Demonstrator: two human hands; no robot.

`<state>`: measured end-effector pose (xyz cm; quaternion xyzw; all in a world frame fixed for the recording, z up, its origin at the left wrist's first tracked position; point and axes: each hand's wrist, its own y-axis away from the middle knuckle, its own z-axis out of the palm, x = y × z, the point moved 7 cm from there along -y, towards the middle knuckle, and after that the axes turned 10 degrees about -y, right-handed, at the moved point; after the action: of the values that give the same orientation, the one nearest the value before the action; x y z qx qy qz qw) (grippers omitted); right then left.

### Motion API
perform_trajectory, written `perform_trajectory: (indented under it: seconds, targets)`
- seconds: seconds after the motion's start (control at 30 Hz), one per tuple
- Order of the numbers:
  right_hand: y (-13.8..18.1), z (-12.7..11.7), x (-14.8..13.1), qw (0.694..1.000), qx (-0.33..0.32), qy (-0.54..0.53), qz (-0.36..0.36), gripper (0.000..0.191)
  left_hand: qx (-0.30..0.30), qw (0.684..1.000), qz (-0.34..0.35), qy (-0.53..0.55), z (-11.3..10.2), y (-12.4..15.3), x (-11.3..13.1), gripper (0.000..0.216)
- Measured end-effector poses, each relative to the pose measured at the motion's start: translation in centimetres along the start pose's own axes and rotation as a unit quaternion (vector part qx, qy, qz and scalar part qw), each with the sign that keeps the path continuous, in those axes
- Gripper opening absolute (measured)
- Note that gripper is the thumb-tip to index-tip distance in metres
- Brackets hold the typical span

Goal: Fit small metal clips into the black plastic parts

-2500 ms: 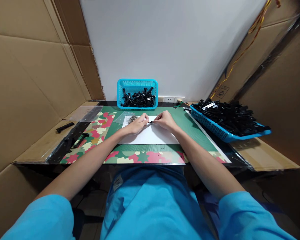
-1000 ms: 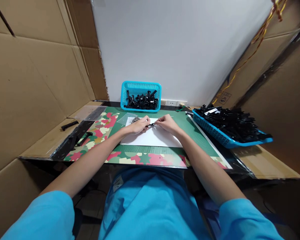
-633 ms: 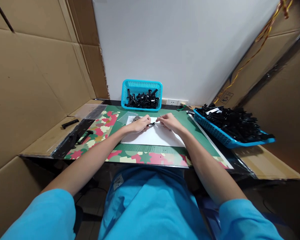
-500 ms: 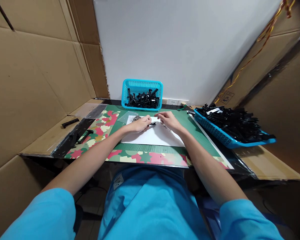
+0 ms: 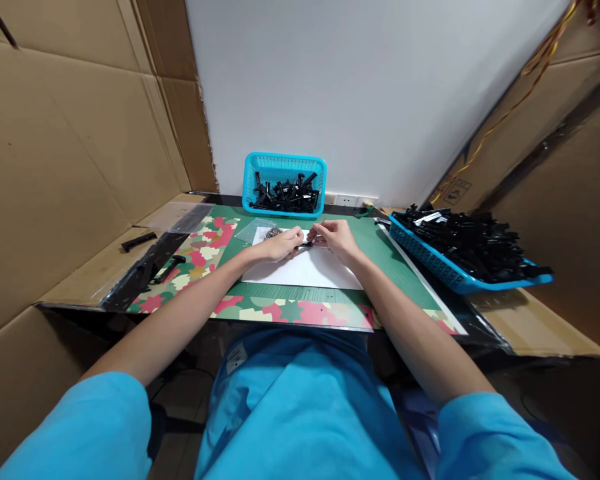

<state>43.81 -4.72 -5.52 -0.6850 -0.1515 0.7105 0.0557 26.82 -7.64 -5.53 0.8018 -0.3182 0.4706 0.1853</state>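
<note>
My left hand (image 5: 284, 245) is closed around a small black plastic part (image 5: 306, 245), whose end sticks out to the right of the fingers. My right hand (image 5: 336, 239) pinches a thin, slender tool (image 5: 323, 223), too small to name surely. Its fingertips are close to the end of the black part. Under both hands lies a white sheet (image 5: 300, 275). A small heap of shiny metal pieces (image 5: 273, 233) sits just beyond my left hand, by a clear plastic sheet (image 5: 250, 231).
A blue basket (image 5: 284, 215) of black parts stands at the back against the wall. Another blue basket (image 5: 420, 257), heaped with black parts, is on the right. Loose black parts (image 5: 139, 241) lie at the left on cardboard. A green mat (image 5: 380, 257) covers the table.
My right hand has closed in on the black part, its fingertips now down beside it. My left hand has stayed in about the same place. The view has shifted slightly.
</note>
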Motion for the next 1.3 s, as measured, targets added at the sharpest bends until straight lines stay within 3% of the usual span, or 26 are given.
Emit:
perform_trajectory:
  seconds: [0.3,0.7,0.9,1.0,1.1,1.2,1.3]
  targets:
    - [0.2,-0.3,1.0,0.999,0.032,-0.001,0.018,0.042,-0.014,1.000,0.021,0.001,-0.2,-0.2,-0.4,0.024]
    - [0.8,0.2,-0.2,0.987,0.062,0.149,-0.023,0.032,-0.018,0.999,0.026,0.001,-0.1,0.1,-0.3,0.024]
    - [0.5,0.5,-0.3,0.990,0.078,0.117,-0.025,0.033,-0.002,0.999,-0.001,0.042,0.1,0.2,0.2,0.026]
    - [0.3,0.4,-1.4,0.985,0.114,0.117,-0.061,0.034,-0.004,0.997,-0.009,0.080,0.2,0.1,0.2,0.031]
    - [0.4,-0.4,-3.3,0.971,0.169,0.127,-0.114,0.038,0.056,0.991,0.042,0.113,-0.9,-0.4,1.6,0.034]
    - [0.7,-1.2,-4.9,0.958,0.184,0.173,-0.134,0.036,0.127,0.975,0.121,0.140,-1.8,-0.9,4.8,0.031]
    - [1.2,-1.1,-5.7,0.953,0.155,0.230,-0.125,0.025,0.119,0.970,0.192,0.086,-0.3,-1.4,9.5,0.028]
